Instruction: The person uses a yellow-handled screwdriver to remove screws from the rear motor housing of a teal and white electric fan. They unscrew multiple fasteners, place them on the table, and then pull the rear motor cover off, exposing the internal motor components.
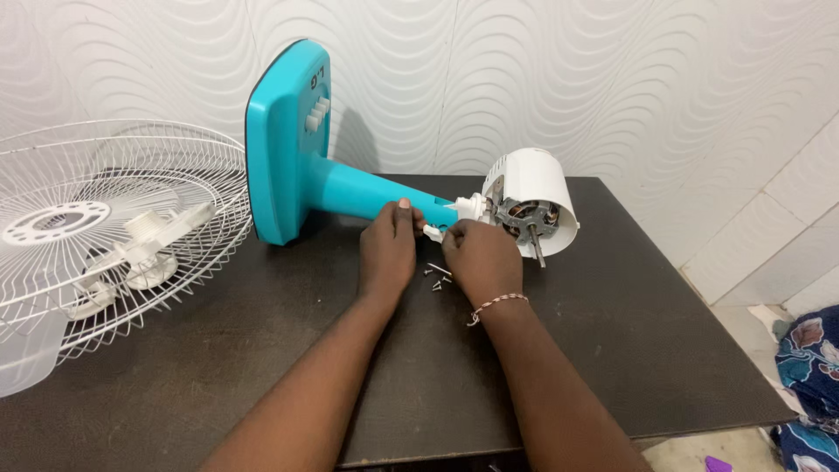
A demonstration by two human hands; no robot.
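Both hands at fan neck joint — left hand (pixel 389 249) and right hand (pixel 481 258) pinch closed on small white plastic piece (pixel 432 232); loose screws (pixel 438 275) on dark table (pixel 655 350) just below.

The fan stand (pixel 297 166) in the upper middle is bright blue. The motor cover (pixel 537 188) beside it is white. The wire cage (pixel 105 227) at left is white. The table (pixel 612 350) is dark brown. The wall (pixel 612 70) is white with wavy lines. A cloth (pixel 808 376) at lower right is blue with flowers.
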